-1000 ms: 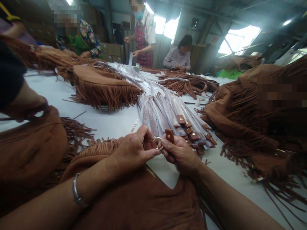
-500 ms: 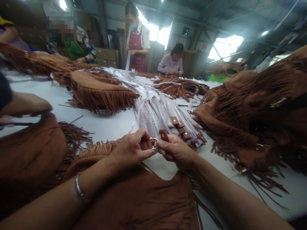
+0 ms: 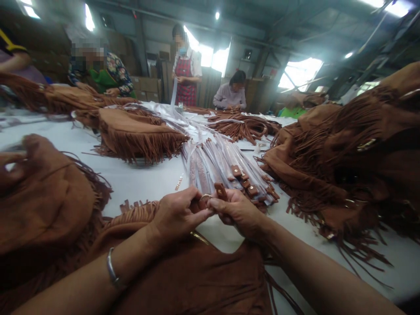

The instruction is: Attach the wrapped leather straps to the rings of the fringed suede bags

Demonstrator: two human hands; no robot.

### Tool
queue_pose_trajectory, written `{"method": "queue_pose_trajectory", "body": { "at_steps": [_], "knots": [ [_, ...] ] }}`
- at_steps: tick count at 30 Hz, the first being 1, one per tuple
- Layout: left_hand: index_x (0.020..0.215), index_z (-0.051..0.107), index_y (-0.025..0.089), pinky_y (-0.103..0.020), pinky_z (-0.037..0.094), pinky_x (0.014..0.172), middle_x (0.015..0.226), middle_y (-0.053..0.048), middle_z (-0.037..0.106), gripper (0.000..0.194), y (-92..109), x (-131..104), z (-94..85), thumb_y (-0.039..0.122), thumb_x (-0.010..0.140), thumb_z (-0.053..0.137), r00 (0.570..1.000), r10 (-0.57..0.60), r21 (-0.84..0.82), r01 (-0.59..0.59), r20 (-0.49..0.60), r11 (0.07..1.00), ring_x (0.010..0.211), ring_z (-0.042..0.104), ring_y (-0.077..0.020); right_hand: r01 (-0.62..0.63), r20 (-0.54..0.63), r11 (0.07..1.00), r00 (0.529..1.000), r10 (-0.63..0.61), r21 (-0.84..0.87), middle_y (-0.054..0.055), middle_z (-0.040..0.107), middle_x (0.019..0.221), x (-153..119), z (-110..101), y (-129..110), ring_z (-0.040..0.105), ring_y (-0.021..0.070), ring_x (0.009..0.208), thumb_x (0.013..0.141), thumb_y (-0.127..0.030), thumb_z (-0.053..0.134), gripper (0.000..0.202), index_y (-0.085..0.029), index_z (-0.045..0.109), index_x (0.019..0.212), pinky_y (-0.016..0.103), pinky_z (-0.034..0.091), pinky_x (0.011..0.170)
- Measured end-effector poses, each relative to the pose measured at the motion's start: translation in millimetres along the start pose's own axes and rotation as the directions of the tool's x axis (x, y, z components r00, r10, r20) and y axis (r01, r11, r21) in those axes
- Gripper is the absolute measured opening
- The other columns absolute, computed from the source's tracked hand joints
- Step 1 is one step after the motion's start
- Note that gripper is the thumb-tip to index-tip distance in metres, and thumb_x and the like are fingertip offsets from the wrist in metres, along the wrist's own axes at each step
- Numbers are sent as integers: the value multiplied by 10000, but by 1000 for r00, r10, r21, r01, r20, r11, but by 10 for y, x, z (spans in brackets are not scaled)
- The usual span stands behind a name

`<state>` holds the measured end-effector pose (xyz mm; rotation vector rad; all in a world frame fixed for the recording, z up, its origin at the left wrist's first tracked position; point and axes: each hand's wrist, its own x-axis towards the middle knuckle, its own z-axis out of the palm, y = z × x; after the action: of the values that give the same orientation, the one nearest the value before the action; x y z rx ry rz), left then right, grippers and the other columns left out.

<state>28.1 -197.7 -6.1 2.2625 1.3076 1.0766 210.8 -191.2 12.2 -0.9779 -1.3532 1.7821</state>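
Note:
A metal ring (image 3: 206, 197) is pinched between the thumb and fingers of my left hand (image 3: 182, 210). Close beside it, my right hand (image 3: 238, 211) grips a brown strap end (image 3: 220, 191) with a small stud, its fingertips meeting the ring. Both hands are above a brown suede bag (image 3: 193, 271), which has a gold zipper (image 3: 199, 237) near its top edge. Whether the strap passes through the ring is hidden by my fingers.
Wrapped straps (image 3: 226, 162) with brown ends lie beyond my hands. Fringed bags are heaped at the right (image 3: 328, 144) and back left (image 3: 138, 131). A co-worker's hand (image 3: 11, 168) holds another bag (image 3: 46, 197) at the left. People work across the white table (image 3: 138, 177).
My hands have come slightly closer together, and the ring is now more covered by fingers. The co-worker's hand at the left has moved left and down, and that bag's edge has risen.

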Motion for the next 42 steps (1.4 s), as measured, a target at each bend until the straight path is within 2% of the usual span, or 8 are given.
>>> {"method": "queue_pose_trajectory", "body": {
  "at_steps": [4,8,13,18,23,28,34,42],
  "knots": [
    [839,540,163,-203,415,539,666,2,571,260,31,11,-2,384,739,635,990,59,-12,-58,131,998,581,524,-113,-95,172,995,981,92,10,-85,371,470,89,-150,41,238,16,360,723,-410,675,335,-130,493,709,148,143,344],
    [987,536,188,-228,449,646,804,-1,606,283,30,30,-28,260,731,634,975,150,-79,-139,162,987,696,564,-125,-274,454,957,844,285,-93,-92,351,423,297,-310,-97,230,13,326,710,-369,687,305,-102,540,712,143,129,325],
    [981,552,189,-186,428,555,704,28,585,289,-23,15,-21,275,727,659,998,52,-143,-46,41,989,581,529,-91,-171,322,984,929,181,-60,-57,449,504,236,-247,-157,303,15,366,717,-329,687,285,-86,568,807,135,166,342],
    [1045,558,192,-203,443,641,775,-1,584,281,-104,30,2,263,781,626,976,216,-122,-213,10,969,669,545,-103,-114,195,990,972,129,-85,-47,462,543,79,-268,-58,270,11,369,779,-381,627,292,-99,570,831,153,132,349],
    [1061,524,162,-212,435,591,729,-5,556,281,-161,59,6,281,816,596,923,384,20,-383,-2,923,630,539,-114,-55,109,963,990,86,-265,-5,480,522,65,-341,-75,292,34,349,884,-602,259,645,-76,628,834,188,143,351],
    [1045,510,120,-245,440,536,722,-32,560,273,-135,80,-18,305,845,531,876,479,243,-477,55,845,600,547,-152,-20,62,951,997,41,-310,-45,424,538,53,-268,-41,260,30,407,817,-534,511,428,-112,559,767,179,152,381],
    [1074,480,156,-177,438,546,785,-5,586,318,-173,104,-8,248,795,601,947,313,3,-314,68,949,602,546,-90,29,-28,955,999,-39,-294,-21,492,613,73,-217,26,288,43,441,818,-511,514,381,-130,528,815,180,180,400],
    [1021,517,160,-148,408,523,685,37,552,262,-280,129,26,228,790,619,945,328,-125,-325,-2,937,541,507,-52,-9,47,954,999,25,-299,-42,417,559,173,-186,-3,268,40,442,835,-494,501,373,-126,494,772,173,171,398]
  ]
}}
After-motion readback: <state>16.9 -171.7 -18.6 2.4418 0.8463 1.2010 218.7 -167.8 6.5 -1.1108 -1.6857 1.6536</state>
